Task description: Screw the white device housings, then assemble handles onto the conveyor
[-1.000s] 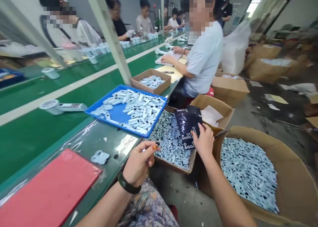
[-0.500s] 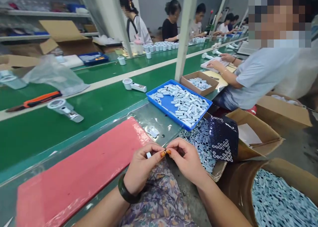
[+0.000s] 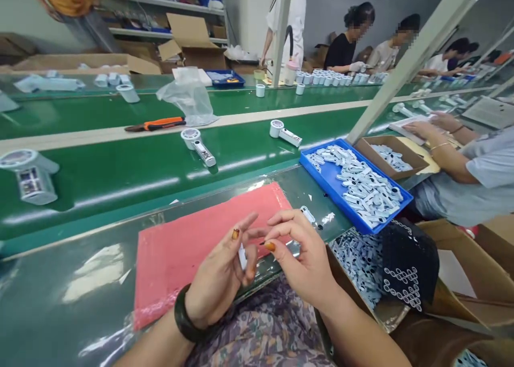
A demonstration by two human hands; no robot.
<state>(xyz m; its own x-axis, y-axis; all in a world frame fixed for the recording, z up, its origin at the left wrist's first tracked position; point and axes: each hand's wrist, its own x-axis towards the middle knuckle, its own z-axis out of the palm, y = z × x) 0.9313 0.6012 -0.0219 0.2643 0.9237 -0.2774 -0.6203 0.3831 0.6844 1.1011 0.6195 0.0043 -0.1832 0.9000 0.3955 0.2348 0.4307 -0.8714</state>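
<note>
My left hand point(image 3: 219, 270) pinches a small white plastic piece point(image 3: 242, 256) between its fingers, above a pink-red mat point(image 3: 201, 225) on the bench. My right hand point(image 3: 301, 260) hangs close beside it, fingers apart and holding nothing. Another small white piece point(image 3: 307, 214) lies on the bench beyond the mat. To the right, a blue tray point(image 3: 326, 178) holds a heap of similar pieces. A black perforated sheet point(image 3: 409, 270) rests over a cardboard box of loose pieces point(image 3: 357, 260), just right of my right hand.
A seated co-worker's hands point(image 3: 425, 121) work at a small cardboard box point(image 3: 381, 147) to the right. Handheld white devices point(image 3: 198, 146) and an orange-handled tool point(image 3: 158, 124) lie on the green conveyors point(image 3: 120, 179). Upright metal posts and other workers stand beyond.
My view has swung left. My right hand has left the black sheet and joined my left at the small piece, and the fingers of the two hands have now parted.
</note>
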